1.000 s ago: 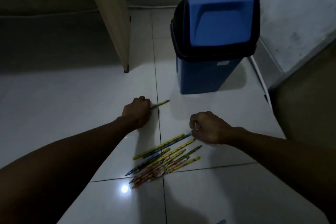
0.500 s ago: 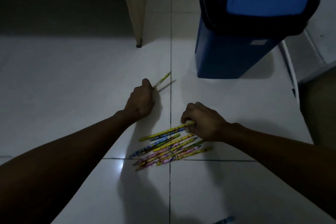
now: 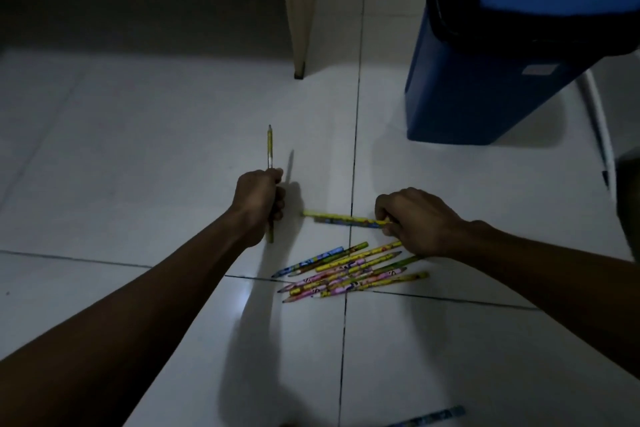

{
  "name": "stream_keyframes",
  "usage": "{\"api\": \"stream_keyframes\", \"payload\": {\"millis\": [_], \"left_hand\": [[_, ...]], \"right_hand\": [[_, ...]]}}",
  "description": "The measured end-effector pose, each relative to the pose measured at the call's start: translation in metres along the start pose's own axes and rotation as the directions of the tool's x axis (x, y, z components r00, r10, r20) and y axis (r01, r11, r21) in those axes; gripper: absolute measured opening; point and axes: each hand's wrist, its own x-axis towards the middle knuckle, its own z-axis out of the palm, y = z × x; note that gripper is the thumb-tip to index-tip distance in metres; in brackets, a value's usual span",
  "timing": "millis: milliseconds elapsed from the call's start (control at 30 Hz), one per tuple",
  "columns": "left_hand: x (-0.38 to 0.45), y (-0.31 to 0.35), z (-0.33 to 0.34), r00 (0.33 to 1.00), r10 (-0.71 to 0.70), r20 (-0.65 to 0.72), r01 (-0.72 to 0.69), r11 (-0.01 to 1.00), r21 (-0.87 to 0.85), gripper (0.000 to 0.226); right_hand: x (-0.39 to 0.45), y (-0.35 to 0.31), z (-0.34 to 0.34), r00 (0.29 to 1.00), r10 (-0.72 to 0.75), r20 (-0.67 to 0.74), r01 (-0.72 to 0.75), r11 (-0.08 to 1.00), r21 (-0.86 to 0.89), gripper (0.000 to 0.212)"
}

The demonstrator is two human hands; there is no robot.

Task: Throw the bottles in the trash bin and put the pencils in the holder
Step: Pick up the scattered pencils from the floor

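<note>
My left hand is closed round a yellow-green pencil that stands nearly upright, its tip pointing away from me. My right hand pinches the right ends of two pencils, one yellow and one blue, held level just above the white tiled floor. Below them a pile of several coloured pencils lies fanned on the tiles. A blue trash bin with a black rim and blue swing lid stands at the upper right. No bottle and no pencil holder is in view.
A pale wooden furniture leg stands on the floor at the top centre. A white cable runs along the floor right of the bin. One more blue pencil lies at the bottom edge. The room is dim.
My left hand has turned its pencil from slanting right to nearly upright. My right hand has lifted two pencils off the pile and slid right. The view has moved closer to the bin.
</note>
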Motion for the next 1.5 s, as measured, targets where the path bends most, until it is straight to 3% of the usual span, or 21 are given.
{"api": "stream_keyframes", "payload": {"millis": [100,200,267,367,467,700,767,867,933,1000,1067,1100,1167,1233,1500], "left_hand": [[-0.006,0.001,0.002,0.990,-0.093,0.101,0.099,0.994,-0.055,0.023],[-0.012,0.001,0.007,0.972,-0.138,0.188,0.154,0.986,-0.070,0.025],[-0.016,0.002,0.013,0.956,-0.141,0.256,0.166,0.983,-0.082,0.024],[-0.023,0.005,0.027,0.935,-0.090,0.343,0.138,0.983,-0.119,0.027],[-0.030,0.010,0.041,0.924,-0.003,0.382,0.083,0.978,-0.191,0.029],[-0.036,0.014,0.044,0.945,0.042,0.324,0.028,0.978,-0.207,0.022],[-0.035,0.015,0.042,0.964,0.039,0.263,0.016,0.979,-0.204,0.027],[-0.030,0.016,0.034,0.985,0.040,0.170,-0.011,0.986,-0.165,0.031],[-0.029,0.016,0.027,0.983,0.014,0.182,0.010,0.991,-0.131,0.031],[-0.029,0.013,0.020,0.973,-0.006,0.232,0.007,1.000,-0.002,0.029],[-0.028,0.005,0.014,0.960,0.020,0.280,-0.089,0.968,0.234,0.025],[-0.028,0.000,0.012,0.949,0.043,0.311,-0.166,0.910,0.379,0.024],[-0.028,-0.011,0.008,0.914,0.073,0.399,-0.332,0.701,0.631,0.024],[-0.029,-0.021,0.006,0.879,0.060,0.474,-0.432,0.525,0.734,0.023],[-0.024,-0.027,0.004,0.832,0.088,0.548,-0.542,0.338,0.769,0.017]], "right_hand": [[-0.001,0.003,-0.002,0.999,0.053,-0.012,-0.052,0.996,0.071,0.014],[-0.001,0.003,-0.009,0.973,0.206,-0.106,-0.163,0.932,0.324,0.012],[0.001,-0.002,-0.013,0.938,0.320,-0.133,-0.185,0.787,0.588,0.012],[0.003,-0.020,-0.019,0.934,0.357,-0.027,-0.156,0.472,0.868,0.016],[0.004,-0.041,-0.020,0.946,0.307,0.101,-0.192,0.282,0.940,0.020],[0.002,-0.069,-0.010,0.943,0.237,0.233,-0.264,0.109,0.958,0.022],[0.000,-0.070,-0.006,0.943,0.217,0.254,-0.290,0.155,0.945,0.021],[-0.004,-0.064,-0.003,0.937,0.276,0.215,-0.305,0.342,0.889,0.015],[-0.006,-0.055,-0.001,0.932,0.328,0.154,-0.290,0.421,0.860,0.014],[-0.010,-0.045,-0.001,0.926,0.367,0.090,-0.275,0.490,0.827,0.017],[-0.014,-0.035,-0.001,0.925,0.377,0.040,-0.268,0.578,0.771,0.015],[-0.016,-0.031,-0.001,0.925,0.379,0.014,-0.264,0.616,0.742,0.012],[-0.020,-0.023,0.000,0.924,0.381,-0.040,-0.248,0.673,0.697,0.009],[-0.024,-0.017,0.002,0.922,0.379,-0.076,-0.236,0.708,0.666,0.009],[-0.032,-0.015,0.013,0.933,0.350,-0.086,-0.225,0.752,0.619,0.009]]}}
